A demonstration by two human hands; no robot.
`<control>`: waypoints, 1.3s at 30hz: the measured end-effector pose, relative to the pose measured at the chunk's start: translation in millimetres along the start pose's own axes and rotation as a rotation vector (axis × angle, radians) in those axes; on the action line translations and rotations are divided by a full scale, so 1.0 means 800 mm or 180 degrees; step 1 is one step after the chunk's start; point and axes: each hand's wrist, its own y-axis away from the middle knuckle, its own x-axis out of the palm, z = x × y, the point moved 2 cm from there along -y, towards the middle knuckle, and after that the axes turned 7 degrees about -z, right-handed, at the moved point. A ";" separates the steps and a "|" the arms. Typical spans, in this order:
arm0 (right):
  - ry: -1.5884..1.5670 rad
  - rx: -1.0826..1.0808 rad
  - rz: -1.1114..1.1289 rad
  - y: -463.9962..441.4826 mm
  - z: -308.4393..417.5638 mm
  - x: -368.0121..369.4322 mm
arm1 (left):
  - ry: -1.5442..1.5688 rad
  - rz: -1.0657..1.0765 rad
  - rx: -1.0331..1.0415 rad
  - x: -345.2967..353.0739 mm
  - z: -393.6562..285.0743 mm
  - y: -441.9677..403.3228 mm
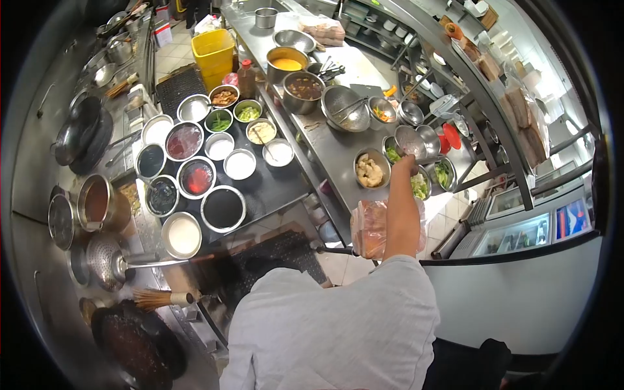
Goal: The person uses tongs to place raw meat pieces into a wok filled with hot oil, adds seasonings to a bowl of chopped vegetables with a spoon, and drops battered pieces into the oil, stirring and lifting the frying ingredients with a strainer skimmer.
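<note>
My right hand [408, 164] reaches out over the steel counter [325, 156] at the right. Its fingers are closed at the near rim of a small metal bowl [409, 140], though they show only in part. Another steel bowl [428, 144] stands right beside it. Close around the hand are a steel bowl of pale, lumpy pieces [370, 170], a container of chopped lettuce [420, 187] and one of leafy greens [443, 173]. Below my forearm lies a clear plastic bag [369, 227] with pinkish contents. My left hand is out of view.
Steel pots of sauces, powders and chopped vegetables crowd the left table, among them a dark sauce [223, 208]. A perforated ladle [107, 260], a bamboo brush [162, 298] and woks [133, 344] line the stove side. A yellow bin [213, 58] stands behind. Overhead shelving [513, 156] borders the right counter.
</note>
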 end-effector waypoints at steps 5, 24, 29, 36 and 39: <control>-0.0496 -0.0088 -0.0261 -0.080 -0.027 0.019 | -0.0212 0.0126 0.0057 -0.010 -0.038 -0.028; -0.0810 0.0271 0.0982 -0.251 -0.091 0.098 | -0.0292 0.0180 -0.0396 0.012 0.058 0.069; -0.0360 -0.0419 0.1545 0.014 -0.113 0.073 | -0.0557 -0.0101 -0.0186 0.096 0.135 0.162; 0.0470 -0.1313 0.4296 0.426 -0.124 -0.056 | 0.0446 -0.0145 -0.1400 0.036 0.022 0.206; 0.0685 -0.1541 0.5523 0.542 -0.125 -0.136 | 0.0830 -0.0340 -0.1810 0.057 0.009 0.226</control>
